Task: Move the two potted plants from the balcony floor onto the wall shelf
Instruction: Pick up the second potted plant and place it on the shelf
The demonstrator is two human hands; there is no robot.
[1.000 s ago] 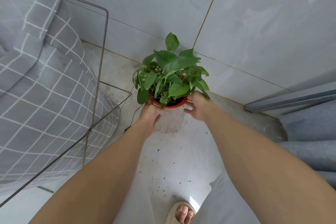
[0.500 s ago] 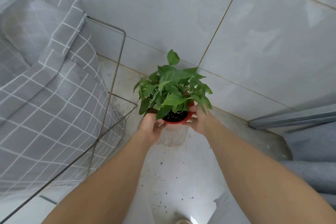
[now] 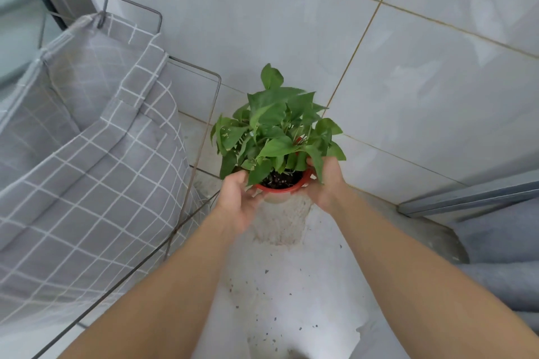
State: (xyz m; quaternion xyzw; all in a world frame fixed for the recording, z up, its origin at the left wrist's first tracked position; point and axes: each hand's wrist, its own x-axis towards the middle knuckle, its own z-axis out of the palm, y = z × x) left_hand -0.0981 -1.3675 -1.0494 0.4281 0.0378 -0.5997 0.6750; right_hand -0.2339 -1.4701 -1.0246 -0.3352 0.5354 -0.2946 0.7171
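A small potted plant point(image 3: 278, 137) with broad green leaves grows in a red pot point(image 3: 280, 187) filled with dark soil. The pot is off the floor, held between both hands in front of the tiled wall. My left hand point(image 3: 237, 198) cups the pot's left side and my right hand point(image 3: 326, 181) grips its right side, with leaves draped over the fingers. The pot's lower half is hidden behind my hands. No second plant and no shelf are in view.
A metal wire rack point(image 3: 201, 131) draped with grey checked fabric point(image 3: 87, 154) stands close on the left. The grey tiled wall point(image 3: 408, 81) is straight ahead. A dirt stain point(image 3: 281, 221) and soil specks mark the floor. Grey cloth point(image 3: 501, 248) lies at the right.
Both hands have lifted the pot off the floor, leaving the stained patch bare below. The view has tilted up, showing more wall and the top of the rack.
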